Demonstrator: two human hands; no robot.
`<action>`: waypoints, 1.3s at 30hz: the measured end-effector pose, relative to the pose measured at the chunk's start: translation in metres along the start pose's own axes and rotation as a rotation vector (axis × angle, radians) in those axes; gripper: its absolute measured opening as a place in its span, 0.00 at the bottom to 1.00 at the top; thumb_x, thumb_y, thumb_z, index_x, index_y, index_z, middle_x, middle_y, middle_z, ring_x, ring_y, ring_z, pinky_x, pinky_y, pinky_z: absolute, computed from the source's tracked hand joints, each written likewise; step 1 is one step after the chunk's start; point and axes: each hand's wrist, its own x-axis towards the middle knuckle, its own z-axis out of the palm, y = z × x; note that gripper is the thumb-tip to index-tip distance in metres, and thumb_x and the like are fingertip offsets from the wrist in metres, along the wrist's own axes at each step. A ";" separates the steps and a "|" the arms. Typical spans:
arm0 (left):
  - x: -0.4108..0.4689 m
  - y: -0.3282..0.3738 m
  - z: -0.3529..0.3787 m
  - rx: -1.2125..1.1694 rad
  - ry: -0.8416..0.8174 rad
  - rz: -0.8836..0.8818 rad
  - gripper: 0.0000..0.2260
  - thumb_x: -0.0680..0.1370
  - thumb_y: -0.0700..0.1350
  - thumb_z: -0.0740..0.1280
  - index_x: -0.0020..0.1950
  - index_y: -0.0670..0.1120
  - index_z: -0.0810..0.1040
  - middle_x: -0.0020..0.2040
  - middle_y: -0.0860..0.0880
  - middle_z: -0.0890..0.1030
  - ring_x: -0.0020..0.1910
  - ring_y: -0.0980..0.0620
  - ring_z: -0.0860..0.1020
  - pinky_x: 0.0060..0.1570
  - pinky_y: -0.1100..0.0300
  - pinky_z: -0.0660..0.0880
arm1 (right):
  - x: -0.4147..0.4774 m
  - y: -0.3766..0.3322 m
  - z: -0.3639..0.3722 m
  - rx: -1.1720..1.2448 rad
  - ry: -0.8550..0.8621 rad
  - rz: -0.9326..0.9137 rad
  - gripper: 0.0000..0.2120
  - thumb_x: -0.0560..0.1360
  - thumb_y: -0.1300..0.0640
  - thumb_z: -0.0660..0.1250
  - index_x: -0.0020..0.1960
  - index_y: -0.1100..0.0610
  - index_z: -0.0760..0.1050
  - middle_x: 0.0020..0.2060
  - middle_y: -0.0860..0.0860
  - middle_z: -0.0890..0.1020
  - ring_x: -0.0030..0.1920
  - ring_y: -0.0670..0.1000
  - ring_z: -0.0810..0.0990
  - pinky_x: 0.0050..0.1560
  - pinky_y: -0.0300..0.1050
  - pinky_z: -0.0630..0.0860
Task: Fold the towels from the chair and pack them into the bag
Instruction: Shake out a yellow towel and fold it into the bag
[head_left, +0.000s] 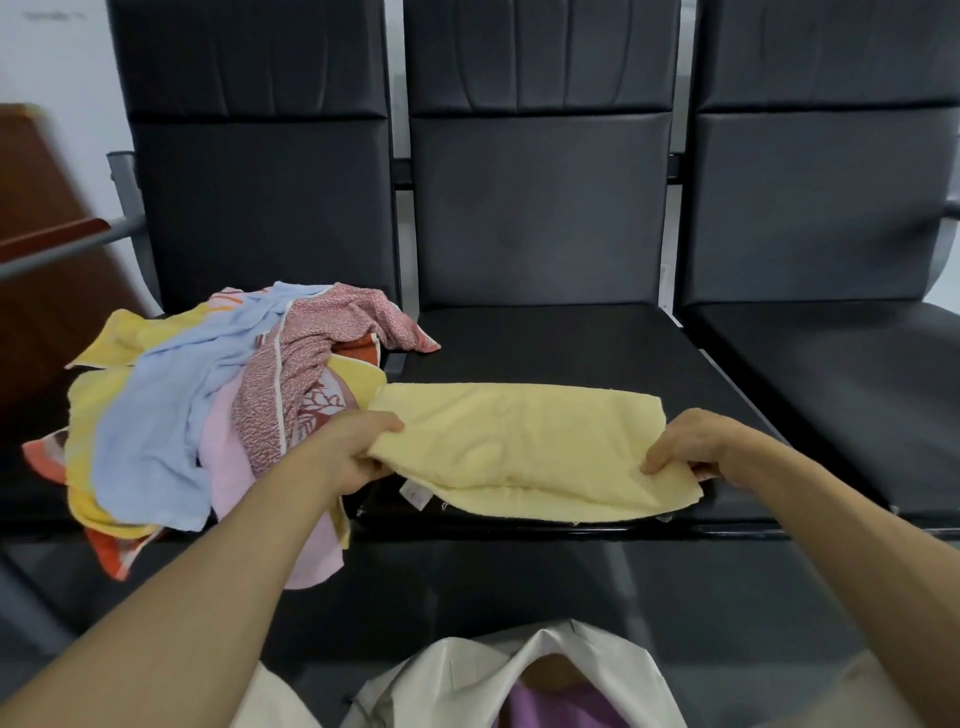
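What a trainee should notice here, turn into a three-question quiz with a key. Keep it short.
1. True or false: the left hand and the right hand each hold an end of the pale yellow towel.
2. The pile of unfolded towels lies: A) left of the yellow towel, B) right of it, C) on the floor.
3. Fill in: the white bag at the bottom edge shows something ___ in colour inside.
Key: 1 true; 2 A; 3 purple.
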 end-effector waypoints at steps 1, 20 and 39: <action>-0.005 0.003 -0.001 -0.098 -0.033 -0.023 0.06 0.77 0.34 0.65 0.52 0.41 0.75 0.45 0.43 0.79 0.41 0.49 0.78 0.30 0.59 0.80 | -0.004 0.000 -0.001 0.038 -0.031 -0.017 0.11 0.67 0.69 0.75 0.49 0.67 0.80 0.49 0.60 0.83 0.49 0.58 0.82 0.47 0.49 0.81; -0.054 -0.002 0.133 0.112 -0.195 0.287 0.07 0.79 0.44 0.59 0.48 0.52 0.75 0.47 0.45 0.74 0.48 0.46 0.75 0.49 0.52 0.72 | -0.017 -0.001 0.022 0.434 -0.201 -0.030 0.08 0.80 0.62 0.60 0.56 0.63 0.74 0.44 0.55 0.80 0.42 0.54 0.80 0.39 0.47 0.76; -0.052 -0.034 0.164 0.612 -0.340 0.460 0.13 0.80 0.42 0.56 0.60 0.53 0.73 0.43 0.51 0.78 0.36 0.53 0.75 0.36 0.60 0.71 | -0.015 0.005 0.013 0.550 -0.249 -0.032 0.20 0.82 0.45 0.58 0.61 0.60 0.76 0.54 0.55 0.84 0.53 0.55 0.83 0.46 0.51 0.80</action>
